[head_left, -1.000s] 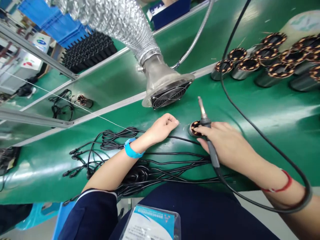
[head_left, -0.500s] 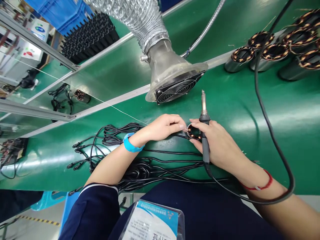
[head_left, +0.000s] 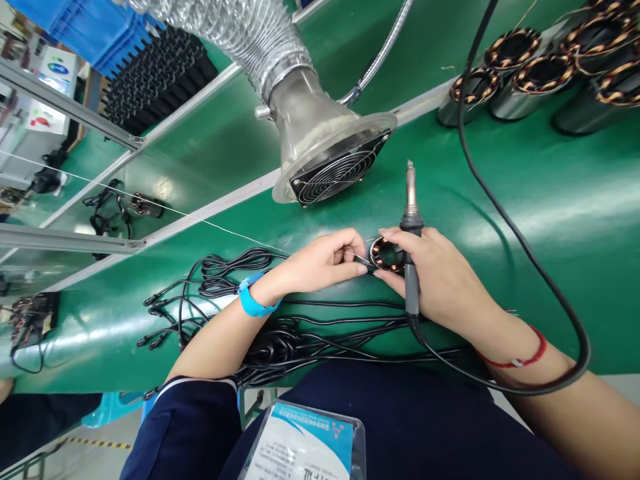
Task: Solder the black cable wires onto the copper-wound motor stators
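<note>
My right hand [head_left: 440, 280] grips a soldering iron [head_left: 412, 280] whose metal tip points up, away from me. Its thumb and fingers also steady a ring-shaped motor stator [head_left: 375, 257] with copper windings, partly hidden behind the iron's handle. Just left of the stator, my left hand [head_left: 333, 260] has its fingers curled in a pinch around a thin wire [head_left: 361, 259] at the stator's rim. A pale thin strand [head_left: 235, 231] runs from the far left to behind my left wrist. Beneath both forearms lie black cables [head_left: 285, 347].
A fume extractor hood [head_left: 340, 167] hangs over the green bench [head_left: 565, 267]. Several wound stators [head_left: 533, 83] stand at the back right. The iron's cord [head_left: 530, 260] loops over my right wrist. Black tubes [head_left: 160, 80] and blue crates [head_left: 90, 27] sit at the back left.
My left fingers have drawn back slightly from the stator and curled more, so the thin wire shows more. The right hand still holds iron and stator. The camera view has shifted a little.
</note>
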A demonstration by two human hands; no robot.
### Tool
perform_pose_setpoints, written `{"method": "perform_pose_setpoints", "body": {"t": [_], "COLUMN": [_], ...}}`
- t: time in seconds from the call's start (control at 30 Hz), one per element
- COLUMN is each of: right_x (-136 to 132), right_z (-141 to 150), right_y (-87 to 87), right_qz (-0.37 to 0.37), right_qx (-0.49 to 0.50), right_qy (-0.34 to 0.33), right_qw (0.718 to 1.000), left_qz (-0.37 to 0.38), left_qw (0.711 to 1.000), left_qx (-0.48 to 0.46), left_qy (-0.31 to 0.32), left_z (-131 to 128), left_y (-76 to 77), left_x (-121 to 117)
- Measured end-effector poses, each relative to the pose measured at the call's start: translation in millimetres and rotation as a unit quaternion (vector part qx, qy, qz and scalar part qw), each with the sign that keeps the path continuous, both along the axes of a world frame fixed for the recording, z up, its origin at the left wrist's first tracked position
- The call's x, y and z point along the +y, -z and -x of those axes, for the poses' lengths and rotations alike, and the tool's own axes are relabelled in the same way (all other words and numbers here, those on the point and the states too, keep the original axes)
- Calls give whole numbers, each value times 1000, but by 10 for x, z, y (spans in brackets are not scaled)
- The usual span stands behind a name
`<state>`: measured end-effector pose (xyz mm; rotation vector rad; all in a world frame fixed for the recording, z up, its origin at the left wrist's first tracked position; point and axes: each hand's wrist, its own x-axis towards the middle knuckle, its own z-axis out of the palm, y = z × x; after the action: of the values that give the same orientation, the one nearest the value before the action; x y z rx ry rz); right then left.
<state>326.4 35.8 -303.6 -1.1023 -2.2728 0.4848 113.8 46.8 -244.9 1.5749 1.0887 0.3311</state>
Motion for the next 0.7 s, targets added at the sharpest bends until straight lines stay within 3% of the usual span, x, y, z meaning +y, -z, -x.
{"method": "perform_pose_setpoints", "body": {"t": [0.13,0.3,0.4,0.47,0.57,0.7], "right_x": [4,7,11,13,12,2], "right_z": [-4,1,3,1,0,8], "right_y": [-6,-17,-16,-11,-7,-16], "right_qz": [6,0,-7,-11,-15,-18], "right_qx": [10,5,7,11,8,8], "right_qy": [-6,-7,-9,-15,-20,-13], "right_qw": [1000,1000,1000,1000,1000,1000], "left_qz": [-147,-313,-373,-380,-344,-235], "left_qw": [983,915,877,867,881,942], "left_qx": [95,228,279,307,322,239], "left_qy": [52,113,117,102,54,-33], "left_z": [-25,-65,-123,-183,-257,-214], "left_y": [-66,13,57,47,-21,-109], "left_x": [-48,-117,-143,-154,-147,-80]}}
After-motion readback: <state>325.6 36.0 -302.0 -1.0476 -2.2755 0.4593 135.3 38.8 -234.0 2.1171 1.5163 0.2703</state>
